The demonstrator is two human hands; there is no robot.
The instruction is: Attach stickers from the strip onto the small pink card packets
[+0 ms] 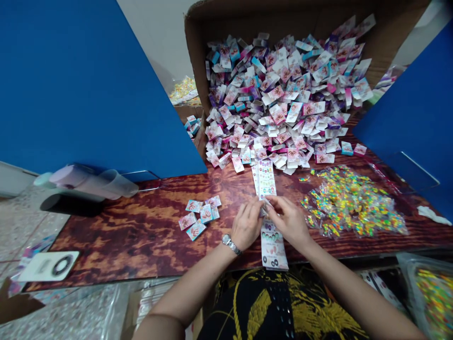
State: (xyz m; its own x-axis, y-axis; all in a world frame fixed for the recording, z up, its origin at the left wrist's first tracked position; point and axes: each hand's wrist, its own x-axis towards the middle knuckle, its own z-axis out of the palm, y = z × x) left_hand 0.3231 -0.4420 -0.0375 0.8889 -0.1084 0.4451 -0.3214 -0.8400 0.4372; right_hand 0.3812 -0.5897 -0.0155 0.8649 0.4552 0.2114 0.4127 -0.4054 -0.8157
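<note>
My left hand, with a wristwatch on it, and my right hand meet over the dark wooden table. Both pinch a small packet between their fingertips. Under the hands lies a long strip of printed sticker sheets that hangs over the table's near edge. Another sticker sheet lies just beyond the fingers. A small cluster of folded pink and blue packets rests to the left of my left hand.
A big cardboard box on its side spills a heap of little packets at the back. Clear bags of coloured beads lie at the right. Blue panels stand on both sides. Tape rolls sit at the left.
</note>
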